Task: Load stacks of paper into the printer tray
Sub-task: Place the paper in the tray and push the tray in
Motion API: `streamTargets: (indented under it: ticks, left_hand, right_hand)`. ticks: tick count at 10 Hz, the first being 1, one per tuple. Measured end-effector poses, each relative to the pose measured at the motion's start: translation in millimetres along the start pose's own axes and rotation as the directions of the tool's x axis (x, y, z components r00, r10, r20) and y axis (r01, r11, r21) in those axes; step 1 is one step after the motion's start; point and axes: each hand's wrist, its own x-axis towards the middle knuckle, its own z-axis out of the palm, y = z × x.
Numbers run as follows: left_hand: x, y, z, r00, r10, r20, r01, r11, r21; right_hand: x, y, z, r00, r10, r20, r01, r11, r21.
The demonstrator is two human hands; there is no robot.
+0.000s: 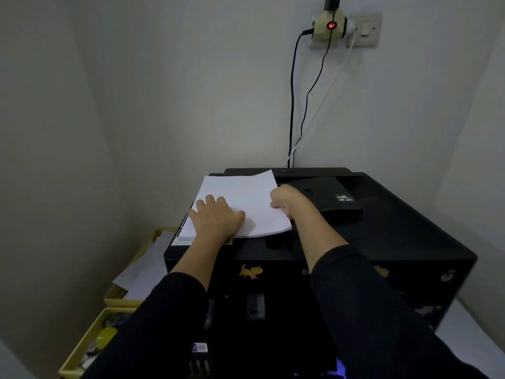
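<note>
A stack of white paper (246,195) lies on the left part of the top of a black printer (396,236), its far corner lifted a little. My left hand (217,217) rests palm down on the stack's near left part, fingers spread. My right hand (287,199) is closed around the stack's right edge. Right of the paper sits the printer's black feeder lid (325,195). No open paper tray can be made out.
Yellow boxes (90,340) with loose sheets (144,269) and small items stand left of the printer, against the left wall. Black and white cables (291,105) run down the back wall from a socket (332,26) with a red light to behind the printer.
</note>
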Motion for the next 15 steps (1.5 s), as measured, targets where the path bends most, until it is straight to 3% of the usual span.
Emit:
streamTargets:
  ticks: [1,2,3,4,5,7,9,11,13,15]
  left_hand:
    - [3.9,2.6,-8.5,0.997,-0.037,0.073,0.042,0.997,-0.070]
    - [13.9,-1.0,-23.3,0.981,-0.171,0.096,0.190,0.950,-0.246]
    - [24.4,-8.2,-36.8,0.963,-0.208,0.168,0.263,0.858,-0.442]
    - [22.5,-6.4,-52.3,0.949,-0.131,0.285,0.273,0.795,-0.542]
    - [18.9,-5.0,-63.1,0.973,-0.159,0.165,0.227,0.773,-0.593]
    - [17.1,8.0,-75.8,0.951,-0.214,-0.224,-0.010,0.700,-0.714]
    - [7.4,2.2,-61.1,0.948,-0.150,-0.279,-0.131,0.616,-0.776]
    - [5.1,-8.7,-38.2,0.955,-0.125,-0.269,-0.130,0.639,-0.758]
    - [0.9,-7.4,-31.8,0.949,-0.203,-0.242,-0.049,0.664,-0.746]
    - [-3.7,9.4,-36.1,0.918,-0.268,-0.293,-0.036,0.679,-0.733]
  right_hand:
    - [12.6,6.2,1.9,0.997,-0.052,-0.057,0.053,0.999,0.004]
    - [10.1,2.4,-10.7,0.993,-0.069,-0.097,0.071,0.997,0.020]
    - [2.0,-1.8,-29.9,0.992,-0.081,-0.100,0.084,0.996,0.026]
    - [-8.5,-4.4,-43.7,0.990,-0.094,-0.103,0.102,0.992,0.073]
    - [-17.6,-8.9,-43.9,0.976,-0.134,-0.170,0.159,0.978,0.138]
    - [-4.5,-22.8,-21.8,0.889,-0.379,-0.255,0.402,0.915,0.041]
    - [-23.5,-9.2,-8.6,0.873,-0.435,-0.222,0.456,0.888,0.051]
    - [-25.8,3.8,2.8,0.900,-0.410,-0.149,0.413,0.911,-0.013]
    - [-20.8,5.7,3.2,0.893,-0.411,-0.184,0.415,0.910,-0.019]
    - [-23.9,8.9,-9.3,0.833,-0.453,-0.318,0.472,0.881,-0.019]
